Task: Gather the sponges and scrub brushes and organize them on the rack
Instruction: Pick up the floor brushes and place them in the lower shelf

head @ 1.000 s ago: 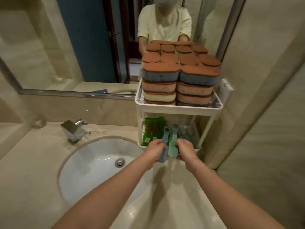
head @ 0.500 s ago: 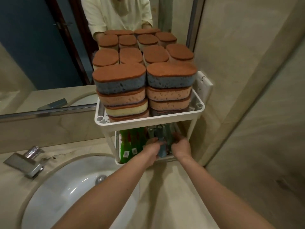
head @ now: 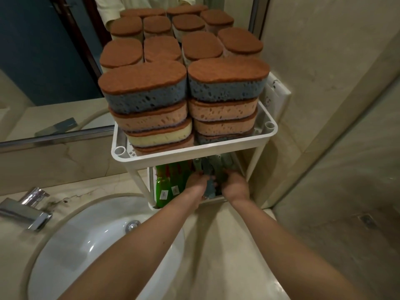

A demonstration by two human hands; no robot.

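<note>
Both hands reach into the lower tier of the white plastic rack [head: 194,158]. The left hand [head: 195,184] has its grip curled round a flat blue-grey brush [head: 210,188]. At its 3 o'clock, the right hand [head: 234,186] grips a teal brush [head: 220,177]. Glossy green bottles [head: 163,188] sit at the left hand's 9 o'clock. On the upper tier, at 12 o'clock, oval porous sponges [head: 147,98] lie stacked, with rough brown tops over blue, peach and yellow foam. A smooth white basin [head: 86,245] is sunk in the marbled bench [head: 216,256] at 7 o'clock.
</note>
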